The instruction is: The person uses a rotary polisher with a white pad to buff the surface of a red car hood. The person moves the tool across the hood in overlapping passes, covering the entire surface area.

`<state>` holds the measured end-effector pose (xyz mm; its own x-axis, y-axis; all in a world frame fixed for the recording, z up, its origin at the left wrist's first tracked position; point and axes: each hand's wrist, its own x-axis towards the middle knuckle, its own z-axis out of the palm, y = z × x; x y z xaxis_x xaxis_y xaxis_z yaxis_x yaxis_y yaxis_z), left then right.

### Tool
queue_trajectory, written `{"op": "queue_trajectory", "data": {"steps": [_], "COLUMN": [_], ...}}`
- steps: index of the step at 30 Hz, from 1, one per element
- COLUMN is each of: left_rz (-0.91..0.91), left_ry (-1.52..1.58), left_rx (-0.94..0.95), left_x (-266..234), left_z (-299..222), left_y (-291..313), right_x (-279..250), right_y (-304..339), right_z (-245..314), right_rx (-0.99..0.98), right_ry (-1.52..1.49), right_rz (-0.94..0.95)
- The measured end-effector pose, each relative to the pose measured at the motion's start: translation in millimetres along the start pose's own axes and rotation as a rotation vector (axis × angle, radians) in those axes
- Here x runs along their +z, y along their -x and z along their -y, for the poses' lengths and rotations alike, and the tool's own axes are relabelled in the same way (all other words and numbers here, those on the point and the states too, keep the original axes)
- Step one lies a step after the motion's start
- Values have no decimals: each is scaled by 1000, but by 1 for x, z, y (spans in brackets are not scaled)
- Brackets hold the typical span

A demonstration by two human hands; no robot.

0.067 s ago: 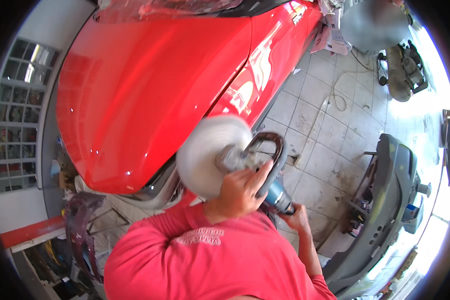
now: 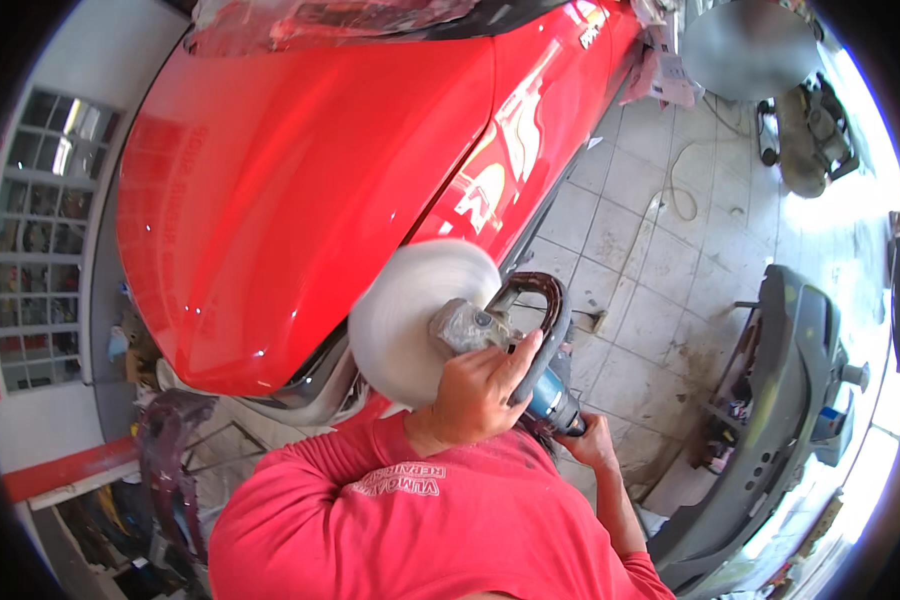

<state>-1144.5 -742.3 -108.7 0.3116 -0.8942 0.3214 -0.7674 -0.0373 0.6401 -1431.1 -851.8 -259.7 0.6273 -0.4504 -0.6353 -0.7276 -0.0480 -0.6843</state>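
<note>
Tiled workshop floor (image 2: 630, 250) beside a red car hood (image 2: 310, 190): left hand (image 2: 480, 385) clasps the polisher's loop handle (image 2: 540, 320), right hand (image 2: 592, 435) grips its body, steadying the blurred wool pad (image 2: 410, 320) against the hood's edge.

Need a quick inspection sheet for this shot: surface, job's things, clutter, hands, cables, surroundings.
Surface: glossy red car hood, reflections on it.
Job's things: polisher with white pad at the hood's lower edge.
Clutter: grey bumper on the tiled floor.
Hands: left hand grips the loop handle; right hand holds the rear body.
Cables: cord looped on the floor.
Surroundings: window at left.
</note>
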Motion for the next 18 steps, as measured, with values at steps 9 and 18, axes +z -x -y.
{"op": "queue_trajectory", "data": {"steps": [9, 18], "left_rz": [201, 95], "left_ry": [-143, -374], "left_rx": [53, -120], "left_x": [61, 29], "left_z": [39, 20], "left_y": [-178, -300], "right_x": [-50, -168], "right_y": [-92, -169], "right_z": [26, 121], "right_rx": [130, 29], "right_ry": [-346, -378], "right_rz": [38, 304]}}
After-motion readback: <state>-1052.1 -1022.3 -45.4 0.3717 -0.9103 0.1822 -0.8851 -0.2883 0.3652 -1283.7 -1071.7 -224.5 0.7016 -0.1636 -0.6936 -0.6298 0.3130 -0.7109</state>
